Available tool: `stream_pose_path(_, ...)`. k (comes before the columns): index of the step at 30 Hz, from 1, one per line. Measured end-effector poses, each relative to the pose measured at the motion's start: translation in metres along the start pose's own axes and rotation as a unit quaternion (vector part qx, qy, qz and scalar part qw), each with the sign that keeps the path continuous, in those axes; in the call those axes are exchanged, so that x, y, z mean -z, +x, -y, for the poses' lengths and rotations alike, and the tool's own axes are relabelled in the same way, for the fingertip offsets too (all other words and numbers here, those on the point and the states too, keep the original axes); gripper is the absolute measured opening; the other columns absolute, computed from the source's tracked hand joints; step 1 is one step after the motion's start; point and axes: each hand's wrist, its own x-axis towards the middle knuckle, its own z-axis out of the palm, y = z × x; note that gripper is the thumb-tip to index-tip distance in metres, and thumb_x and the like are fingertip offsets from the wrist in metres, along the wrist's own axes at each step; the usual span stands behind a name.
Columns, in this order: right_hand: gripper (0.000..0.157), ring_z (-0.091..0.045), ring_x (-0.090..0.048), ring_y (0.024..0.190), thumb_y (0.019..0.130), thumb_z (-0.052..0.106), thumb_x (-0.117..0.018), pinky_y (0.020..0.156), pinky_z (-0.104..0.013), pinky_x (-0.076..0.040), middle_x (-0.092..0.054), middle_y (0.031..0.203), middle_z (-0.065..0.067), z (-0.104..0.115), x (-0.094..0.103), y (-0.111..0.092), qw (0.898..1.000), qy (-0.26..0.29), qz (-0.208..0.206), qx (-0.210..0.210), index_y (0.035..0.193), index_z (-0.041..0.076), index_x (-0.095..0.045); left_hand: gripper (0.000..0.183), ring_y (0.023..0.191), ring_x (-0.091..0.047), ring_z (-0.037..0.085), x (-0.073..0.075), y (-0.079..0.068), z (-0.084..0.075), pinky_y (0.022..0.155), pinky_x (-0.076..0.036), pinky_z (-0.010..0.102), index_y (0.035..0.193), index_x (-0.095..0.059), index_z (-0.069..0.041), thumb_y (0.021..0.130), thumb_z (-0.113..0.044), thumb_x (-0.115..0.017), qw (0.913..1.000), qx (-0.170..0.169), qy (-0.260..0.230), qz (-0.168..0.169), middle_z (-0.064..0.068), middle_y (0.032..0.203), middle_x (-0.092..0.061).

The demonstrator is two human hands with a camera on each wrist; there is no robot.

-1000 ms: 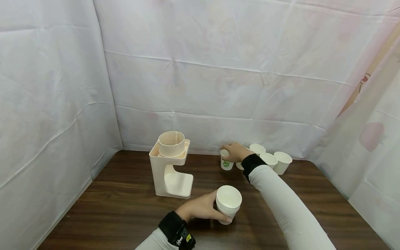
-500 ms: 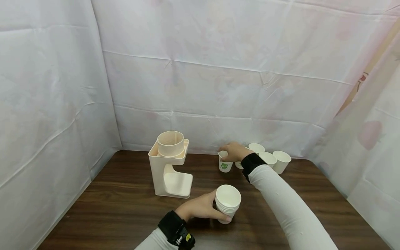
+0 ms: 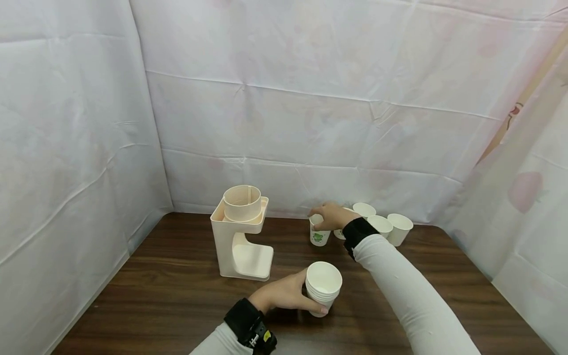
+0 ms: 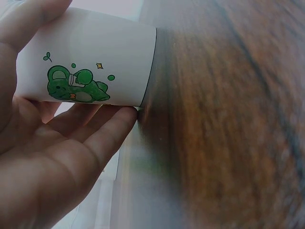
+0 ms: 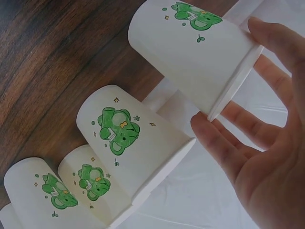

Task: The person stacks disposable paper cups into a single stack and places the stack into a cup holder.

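My left hand [image 3: 288, 294] grips a nested stack of white paper cups [image 3: 325, 279] near the front of the table, thumb on the near side. A green cartoon animal shows on the stack's outer cup [image 4: 90, 67] in the left wrist view. At the back, my right hand [image 3: 334, 216] holds a single paper cup [image 3: 318, 237] by its rim; thumb and fingers lie on opposite sides of the rim in the right wrist view. Beside it stands another printed paper cup [image 5: 121, 124], partly covered by the right hand in the head view.
More white paper cups [image 3: 401, 230] stand upright in a group at the back right. A cream stand [image 3: 227, 251] with a round holder [image 3: 242, 211] on top is left of centre on the wooden table [image 3: 168, 291]. White curtains [image 3: 288, 123] rise around the table.
My right hand and the cup at its fingers have shifted very slightly left and toward me. The left hand keeps its grip on the stack, and the view has moved a little.
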Motion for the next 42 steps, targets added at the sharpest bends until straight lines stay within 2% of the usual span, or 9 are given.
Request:
stream_pose_path(5, 0.043, -0.033, -0.054, 0.109, 0.091, 0.032, -0.071, 0.081, -0.044, -0.051, -0.057, 0.125, -0.022, 0.001, 0.000, -0.001, 1.000, 0.005, 0.015, -0.018, 0.131, 0.017, -0.063, 0.082, 0.118, -0.054, 0.006, 0.000, 0.001, 0.000, 0.103, -0.037, 0.030, 0.147, -0.039, -0.025, 0.081, -0.023, -0.086, 1.0000, 0.006, 0.004, -0.001, -0.014, 0.125, -0.059)
stream_pose_path(10, 0.044, -0.035, -0.054, 0.112, 0.091, 0.031, -0.071, 0.084, -0.047, -0.051, -0.056, 0.126, -0.022, 0.001, 0.001, -0.004, 0.999, 0.014, 0.023, -0.032, 0.131, 0.015, -0.061, 0.081, 0.118, -0.054, 0.005, -0.001, 0.001, 0.000, 0.103, -0.037, 0.030, 0.147, -0.039, -0.026, 0.081, -0.023, -0.086, 0.9999, 0.008, 0.007, -0.002, -0.014, 0.125, -0.059)
stream_pose_path(17, 0.040, -0.035, -0.055, 0.114, 0.092, 0.034, -0.071, 0.086, -0.050, -0.050, -0.055, 0.130, -0.022, 0.002, 0.003, -0.009, 0.998, 0.021, 0.036, -0.045, 0.129, 0.021, -0.060, 0.081, 0.117, -0.054, 0.006, 0.000, 0.001, -0.001, 0.102, -0.038, 0.030, 0.147, -0.039, -0.025, 0.081, -0.023, -0.086, 0.9999, 0.008, 0.005, -0.005, -0.013, 0.124, -0.060)
stream_pose_path(23, 0.037, -0.033, -0.054, 0.115, 0.093, 0.033, -0.070, 0.086, -0.048, -0.050, -0.054, 0.132, -0.019, 0.000, 0.009, -0.017, 0.998, 0.043, 0.038, -0.033, 0.128, 0.023, -0.060, 0.082, 0.118, -0.054, 0.006, -0.001, 0.003, 0.000, 0.103, -0.038, 0.031, 0.147, -0.039, -0.026, 0.081, -0.023, -0.086, 0.9999, 0.007, 0.008, -0.003, -0.014, 0.125, -0.059)
stream_pose_path(30, 0.037, -0.032, -0.056, 0.110, 0.092, 0.030, -0.071, 0.083, -0.045, -0.051, -0.057, 0.127, -0.018, -0.002, 0.020, -0.030, 0.998, 0.054, 0.031, -0.014, 0.126, 0.020, -0.062, 0.082, 0.118, -0.054, 0.006, -0.001, 0.004, 0.001, 0.103, -0.037, 0.031, 0.147, -0.039, -0.026, 0.081, -0.023, -0.086, 1.0000, 0.004, 0.007, -0.003, -0.014, 0.125, -0.059)
stream_pose_path(37, 0.039, -0.027, -0.059, 0.101, 0.093, 0.031, -0.071, 0.076, -0.040, -0.053, -0.059, 0.125, -0.016, -0.004, 0.031, -0.047, 0.994, 0.090, 0.051, -0.015, 0.129, 0.020, -0.060, 0.083, 0.117, -0.054, 0.006, -0.001, 0.005, 0.002, 0.102, -0.038, 0.030, 0.148, -0.038, -0.025, 0.080, -0.025, -0.086, 0.9999, 0.005, 0.010, -0.004, -0.014, 0.124, -0.060)
stream_pose_path(42, 0.041, -0.025, -0.058, 0.099, 0.091, 0.035, -0.073, 0.073, -0.037, -0.053, -0.059, 0.122, -0.013, -0.005, 0.036, -0.057, 0.996, 0.077, 0.046, -0.009, 0.128, 0.021, -0.060, 0.083, 0.117, -0.054, 0.006, -0.001, 0.005, 0.001, 0.102, -0.039, 0.031, 0.148, -0.038, -0.025, 0.081, -0.025, -0.086, 0.9999, 0.006, 0.012, -0.001, -0.014, 0.124, -0.059)
